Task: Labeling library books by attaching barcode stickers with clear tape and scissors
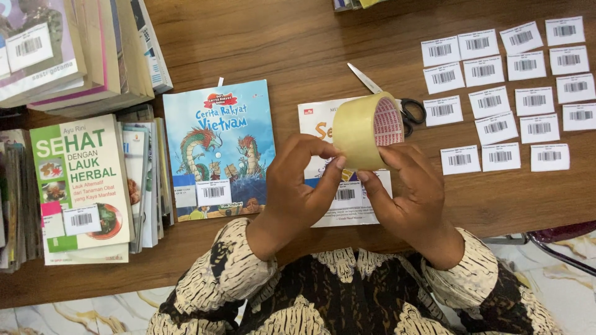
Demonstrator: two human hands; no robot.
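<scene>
Both my hands hold a roll of clear tape (pixel 367 129) above a wooden table (pixel 298 43). My left hand (pixel 297 186) pinches the roll's near edge with thumb and fingertips. My right hand (pixel 406 192) supports it from below and to the right. Under the hands lies a white book (pixel 320 121) with a barcode label on its cover. To its left lies a blue book with dragons (pixel 218 149), also labelled.
Scissors (pixel 406 110) lie behind the tape roll. Several cut barcode labels (pixel 515 93) are spread in rows at the right. Stacks of books (pixel 81 186) stand at the left, more books (pixel 74 49) at the far left corner. A chair edge (pixel 559 239) shows at the lower right.
</scene>
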